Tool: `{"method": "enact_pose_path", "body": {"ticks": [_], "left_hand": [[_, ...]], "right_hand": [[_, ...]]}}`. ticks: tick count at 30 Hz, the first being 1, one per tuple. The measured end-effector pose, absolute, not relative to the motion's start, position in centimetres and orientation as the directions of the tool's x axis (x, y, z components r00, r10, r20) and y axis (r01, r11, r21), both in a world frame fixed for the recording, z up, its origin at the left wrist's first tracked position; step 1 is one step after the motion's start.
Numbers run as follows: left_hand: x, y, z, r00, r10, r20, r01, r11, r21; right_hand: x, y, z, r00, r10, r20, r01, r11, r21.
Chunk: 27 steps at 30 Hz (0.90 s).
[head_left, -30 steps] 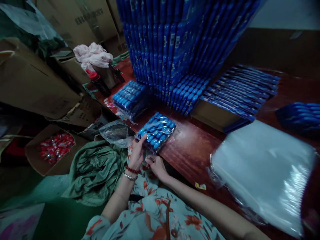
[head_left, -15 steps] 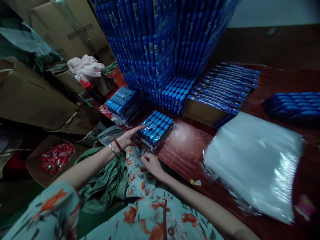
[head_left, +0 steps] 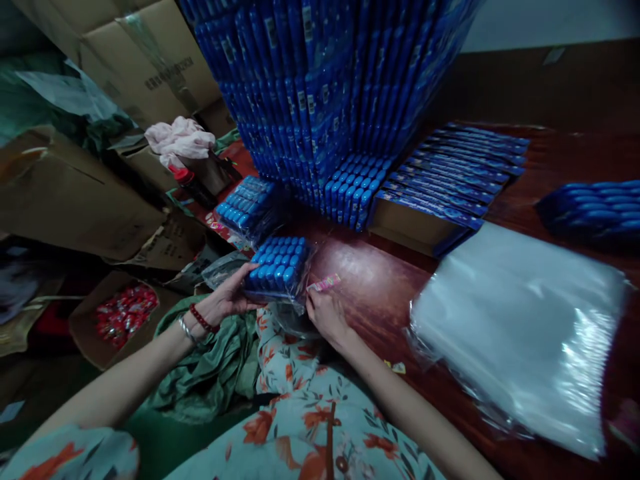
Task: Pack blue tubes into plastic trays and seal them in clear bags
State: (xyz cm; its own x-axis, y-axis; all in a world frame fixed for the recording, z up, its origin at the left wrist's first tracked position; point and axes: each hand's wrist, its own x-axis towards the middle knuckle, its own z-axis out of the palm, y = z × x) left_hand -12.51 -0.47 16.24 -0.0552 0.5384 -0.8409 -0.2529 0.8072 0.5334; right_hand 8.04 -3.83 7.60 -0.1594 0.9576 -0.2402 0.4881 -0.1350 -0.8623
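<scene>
A clear plastic bag holding a block of blue rounded-top packs (head_left: 279, 260) is tilted at the near table edge. My left hand (head_left: 231, 291), with a red bead bracelet and a silver bangle, grips its left side, thumb on top and fingers below. My right hand (head_left: 326, 313) is closed at the bag's right lower corner, fingertips pinched together by the loose film. A small pink printed strip (head_left: 325, 283) shows at those fingertips; whether they hold it or it lies on the table is unclear.
A wrapped blue block (head_left: 245, 203) sits behind, before a tall blue stack (head_left: 310, 100). Right of it are an open carton (head_left: 410, 227) with blue printed cards (head_left: 450, 173), clear bags (head_left: 515, 327) and more blue packs (head_left: 595, 207). A red-capped bottle (head_left: 193, 183) stands left.
The filled bag has shifted left and nearer, turning, with my left hand on it. My right hand has moved right and up along its edge. The pink strip has come into view.
</scene>
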Motion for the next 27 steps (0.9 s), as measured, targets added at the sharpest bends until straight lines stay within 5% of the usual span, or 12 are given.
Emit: {"method": "enact_pose_path", "body": {"ticks": [6, 12, 18, 22, 25, 27], "left_hand": [[-11.7, -3.8, 14.4, -0.114, 0.573, -0.812, -0.411, 0.717, 0.563], [-11.9, -7.1, 12.2, -0.064, 0.648, -0.759, -0.445, 0.662, 0.602], [-10.7, -10.0, 11.1, -0.093, 0.834, -0.544, -0.208, 0.518, 0.83], [-9.3, -11.2, 10.7, -0.152, 0.865, -0.478, -0.08, 0.471, 0.878], [-9.0, -11.5, 10.4, 0.003, 0.895, -0.445, -0.23, 0.434, 0.871], [-9.1, -11.3, 10.2, 0.209, 0.88, -0.427, -0.461, 0.474, 0.75]], "right_hand": [[7.1, 0.1, 5.6, -0.26, 0.906, -0.335, 0.24, -0.275, -0.931], [6.7, 0.4, 4.9, -0.438, 0.758, -0.483, -0.015, -0.543, -0.839], [9.5, -2.2, 7.3, -0.472, 0.746, -0.47, -0.271, -0.63, -0.727], [9.7, -4.0, 9.9, -0.298, 0.861, -0.412, -0.486, -0.508, -0.711], [9.1, -4.6, 11.0, -0.184, 0.908, -0.376, -0.484, -0.417, -0.769], [9.0, -4.5, 11.2, -0.179, 0.901, -0.394, -0.537, -0.425, -0.728]]}}
